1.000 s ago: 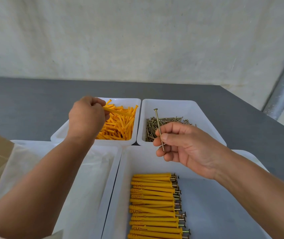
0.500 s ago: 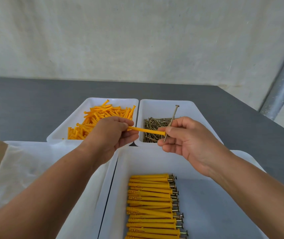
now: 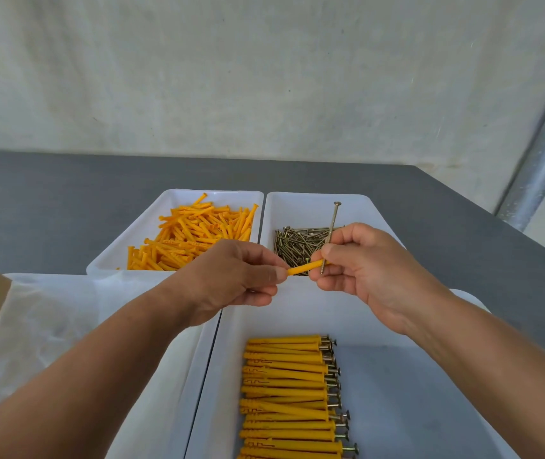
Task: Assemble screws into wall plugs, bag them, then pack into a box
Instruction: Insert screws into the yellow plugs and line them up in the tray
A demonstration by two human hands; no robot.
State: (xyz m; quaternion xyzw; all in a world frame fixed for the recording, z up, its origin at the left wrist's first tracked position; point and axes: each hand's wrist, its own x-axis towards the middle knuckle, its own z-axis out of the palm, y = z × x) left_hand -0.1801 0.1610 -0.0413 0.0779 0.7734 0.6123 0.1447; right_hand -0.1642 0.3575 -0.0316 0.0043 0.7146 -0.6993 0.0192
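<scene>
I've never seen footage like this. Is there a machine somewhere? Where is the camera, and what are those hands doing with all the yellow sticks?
No machine here: these are a person's two bare hands, filmed by one wide-angle camera worn on the head, looking forward and down. The left hand pinches one yellow wall plug; the right hand pinches a long screw, head up, its tip close by the plug's free end. On the grey table stand white trays: the far left tray holds loose plugs, the far right tray loose screws, and the near tray a neat row of finished plugs with screw heads sticking out. Left of it lies clear plastic, probably bags.
</scene>
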